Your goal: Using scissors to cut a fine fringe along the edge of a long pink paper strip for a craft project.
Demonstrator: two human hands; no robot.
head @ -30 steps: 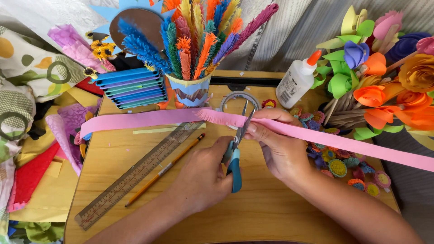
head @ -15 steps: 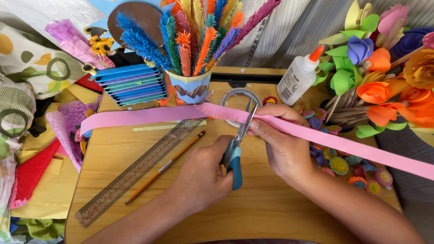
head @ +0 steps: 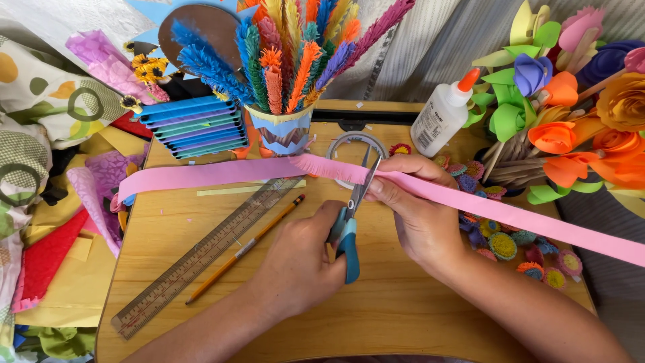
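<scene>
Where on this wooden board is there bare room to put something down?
Bare wood on the board lies along its near edge, below both hands, and in the near-left corner beneath the ruler. Crowded: the far edge with the cup of paper feathers and glue bottle, and the right side with small paper flowers.

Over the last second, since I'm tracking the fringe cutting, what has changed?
Little: the left hand has kept the scissors at the pink paper strip, their blades now tilted slightly rightward at the strip's edge. The right hand still pinches the strip beside the blades. Ruler, pencil and glue bottle stayed put.
</scene>
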